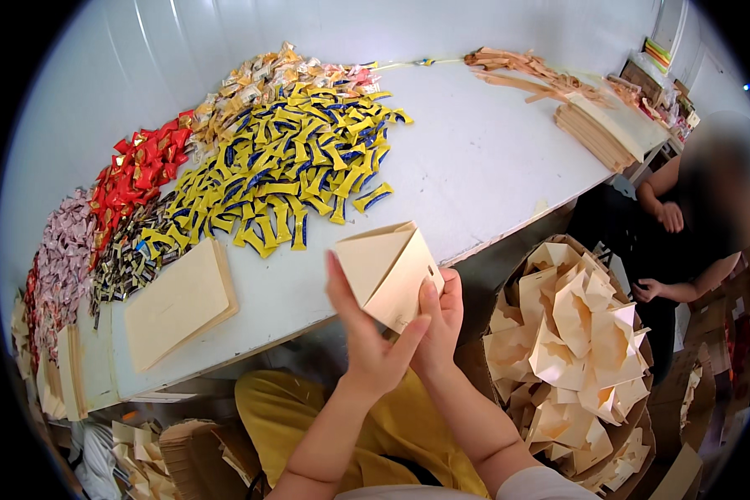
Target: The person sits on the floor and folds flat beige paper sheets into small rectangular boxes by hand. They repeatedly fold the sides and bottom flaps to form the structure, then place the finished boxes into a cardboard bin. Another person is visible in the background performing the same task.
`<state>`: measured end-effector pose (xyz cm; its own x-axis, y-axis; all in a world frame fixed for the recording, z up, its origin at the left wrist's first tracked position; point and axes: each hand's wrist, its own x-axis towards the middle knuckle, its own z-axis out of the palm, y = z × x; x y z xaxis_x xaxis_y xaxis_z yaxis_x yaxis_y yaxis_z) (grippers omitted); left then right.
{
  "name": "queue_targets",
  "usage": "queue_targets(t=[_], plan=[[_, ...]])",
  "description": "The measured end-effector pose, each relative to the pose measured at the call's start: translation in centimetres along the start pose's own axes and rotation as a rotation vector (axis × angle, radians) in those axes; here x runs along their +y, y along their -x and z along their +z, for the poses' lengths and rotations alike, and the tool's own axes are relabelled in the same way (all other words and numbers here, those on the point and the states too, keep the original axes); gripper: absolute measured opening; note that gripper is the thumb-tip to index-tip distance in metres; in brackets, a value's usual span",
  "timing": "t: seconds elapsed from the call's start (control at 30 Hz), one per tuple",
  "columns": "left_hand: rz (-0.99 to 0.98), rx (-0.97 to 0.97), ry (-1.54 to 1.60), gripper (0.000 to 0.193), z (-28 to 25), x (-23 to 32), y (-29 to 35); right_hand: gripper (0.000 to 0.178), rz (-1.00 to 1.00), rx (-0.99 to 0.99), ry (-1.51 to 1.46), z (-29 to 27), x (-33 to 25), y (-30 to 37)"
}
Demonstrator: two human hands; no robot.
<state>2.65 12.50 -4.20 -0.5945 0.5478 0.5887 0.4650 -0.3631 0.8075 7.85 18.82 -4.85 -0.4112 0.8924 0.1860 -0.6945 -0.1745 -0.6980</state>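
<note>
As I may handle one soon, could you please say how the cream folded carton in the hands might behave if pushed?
The cream folded carton is probably light, given its thin edges. Its flat panels and crisp creases suggest moderate stiffness, though such thin walls might dent.

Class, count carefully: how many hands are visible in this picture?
4: the wearer's left hand and right hand at the folded cream box, plus a co-worker's upper hand and lower hand at far right.

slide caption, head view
Right hand grips a folded cream card box, left hand spread beside it, glossy yellow-and-blue packets beyond.
</note>
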Motion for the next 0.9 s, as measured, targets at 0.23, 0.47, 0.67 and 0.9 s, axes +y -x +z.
queue_targets(t=[0.23, 0.47, 0.67, 0.9], plan=[[0.146, 0.016, -0.079, 0.031, -3.7, 2.1, -5.4, 0.03, -0.507, -0.267, 0.499, -4.0, -0.3, -3.1], [-0.113, -0.094, -0.02, 0.014, -5.8, -2.0, -6.3, 0.033, -0.477, -0.535, 0.889, -5.0, -1.2, -7.5], [-0.184, -0.081, 0.158, 0.011, -5.8, -4.3, -5.9, 0.033, -0.462, -0.636, 0.993, -5.1, -1.8, -8.3], [-0.122, -0.096, -0.068, 0.011, -2.9, -4.0, -5.8, 0.029, -0.434, -0.645, 0.966, -5.2, -1.9, -8.3]])
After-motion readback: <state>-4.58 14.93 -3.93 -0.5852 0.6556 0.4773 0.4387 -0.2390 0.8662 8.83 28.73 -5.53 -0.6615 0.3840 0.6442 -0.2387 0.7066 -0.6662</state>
